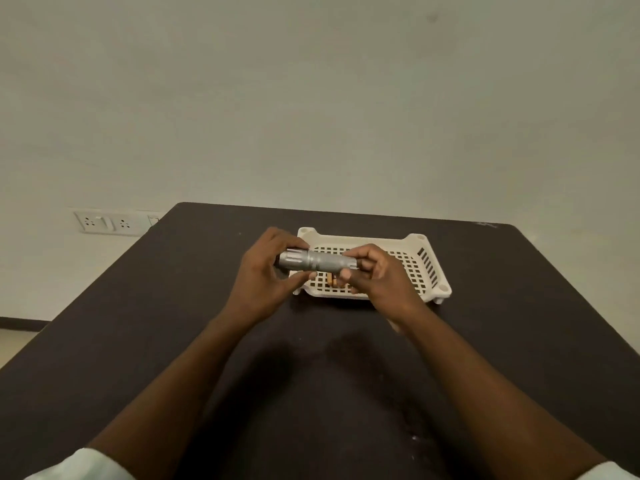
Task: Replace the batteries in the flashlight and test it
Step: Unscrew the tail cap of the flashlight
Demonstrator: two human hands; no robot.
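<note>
A silver flashlight lies level in the air above the left part of a white perforated basket. My left hand grips its wider head end, fingers over the top and thumb below. My right hand pinches its tail end between fingertips and thumb. Under the flashlight, inside the basket, small orange-tipped batteries show partly; my right hand hides the rest of them.
The basket stands on a dark table whose far edge meets a pale wall. A socket panel sits on the wall at the left. Both forearms reach in from the bottom, with light sleeve cuffs at the frame's lower corners.
</note>
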